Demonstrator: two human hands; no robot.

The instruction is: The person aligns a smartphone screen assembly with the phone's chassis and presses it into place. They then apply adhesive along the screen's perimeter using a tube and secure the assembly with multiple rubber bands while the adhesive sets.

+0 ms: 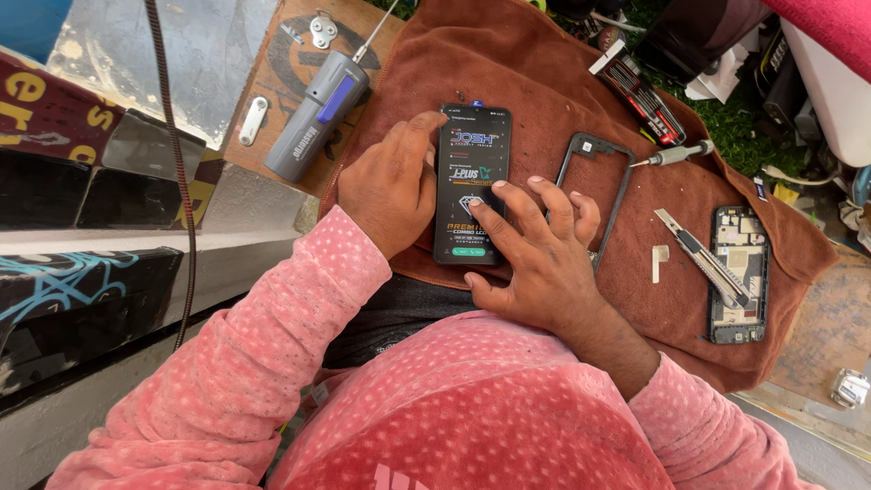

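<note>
A black phone display panel [472, 163] with a printed protective film lies on a brown cloth [535, 82]. My left hand [390, 186] rests against its left edge, with the index finger touching the upper left corner. Spread over the panel's lower right, my right hand [535, 249] has a fingertip pressing on the film. Neither hand lifts the panel. To the right lies an empty black phone frame [621, 159], partly under my right fingers.
A grey handheld tool [318, 113] and metal brackets [322, 29] lie on a wooden board at upper left. On the cloth's right side are a screwdriver [676, 154], a utility knife [703, 259], an opened phone body [739, 272] and a small tool case [640, 91].
</note>
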